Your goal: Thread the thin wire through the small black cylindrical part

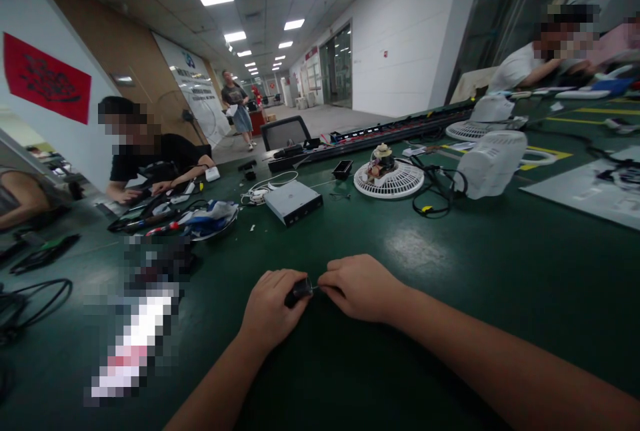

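Low over the green tabletop, my left hand point(274, 305) is closed around a short black cylindrical piece point(301, 289), fingers on top and thumb below. From its right end a thin metal rod point(315, 288) reaches across to my right hand point(361, 286). The right fingertips are pinched together on that rod, with its far end hidden in the grip. Just beyond both hands lies a grey metal optical drive point(295, 200). What the black piece belongs to is too small to make out.
A white fan grille with a motor point(388, 174), a white housing point(493, 164) and black cable point(440, 194) stand beyond my right hand. A small black box point(343, 169) and white cable point(260, 192) lie farther back. Co-workers sit at left and right; another person stands in the aisle.
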The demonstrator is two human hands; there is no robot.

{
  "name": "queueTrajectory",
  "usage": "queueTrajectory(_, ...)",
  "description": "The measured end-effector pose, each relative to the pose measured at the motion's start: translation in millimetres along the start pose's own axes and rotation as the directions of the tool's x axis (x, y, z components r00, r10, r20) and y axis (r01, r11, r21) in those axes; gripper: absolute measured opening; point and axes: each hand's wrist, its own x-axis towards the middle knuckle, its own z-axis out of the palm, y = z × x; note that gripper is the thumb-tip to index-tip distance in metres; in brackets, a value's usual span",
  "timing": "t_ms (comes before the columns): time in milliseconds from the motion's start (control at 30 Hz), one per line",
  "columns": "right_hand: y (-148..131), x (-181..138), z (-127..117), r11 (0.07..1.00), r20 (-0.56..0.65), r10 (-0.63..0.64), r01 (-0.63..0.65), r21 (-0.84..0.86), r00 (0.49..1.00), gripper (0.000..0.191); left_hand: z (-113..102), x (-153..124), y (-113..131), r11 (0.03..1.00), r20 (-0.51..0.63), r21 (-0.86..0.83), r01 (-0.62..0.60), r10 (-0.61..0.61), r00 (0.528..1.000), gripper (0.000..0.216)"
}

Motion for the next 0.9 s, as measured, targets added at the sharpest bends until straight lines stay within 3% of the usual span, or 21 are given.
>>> queueTrajectory(233, -1.3, 2.3, 3.8, 0.993, -0.03, 0.117, -0.117, -0.02, 0.993, 0.024, 3.2, -0.9, -1.3, 1.0, 0.031, -0.012, 0.021, -0.02, 0.999, 0.025)
queueTrajectory(433, -4.7, -0.7, -0.5, 1.0, -0.008, 0.009, -0.01, -0.019, 1.0, 0.022, 3.5, -1.5, -0.9, 1.0, 0.029, -0.023, 0.006, -0.005, 1.0, 0.026)
queueTrajectory(533, -3.0, 0.5, 0.9, 0.998, -0.062, 0.065, -0.064, 0.007, 0.996, 0.024, 3.4, -1.9, -0.5, 1.0, 0.019, -0.02, 0.004, -0.004, 1.0, 0.025)
queueTrajectory(633, -1.6, 1.6, 2.4, 0.994, -0.027, 0.113, -0.113, -0.009, 0.993, 0.024, 4.0, -2.1, -0.3, 1.0, 0.018, 0.0, -0.007, 0.007, 1.0, 0.025)
queueTrajectory(800, -1.5, -0.4, 0.8, 0.999, 0.0, 0.02, -0.02, 0.05, 1.0, 0.021, 3.6, -2.2, 0.7, 1.0, 0.028, -0.008, -0.012, 0.012, 1.0, 0.027)
queueTrajectory(900, 0.1, 0.3, 2.1, 0.994, -0.026, 0.071, -0.069, 0.081, 0.997, 0.022, 4.1, -2.2, 0.5, 1.0, 0.023, -0.01, -0.029, 0.029, 0.999, 0.026)
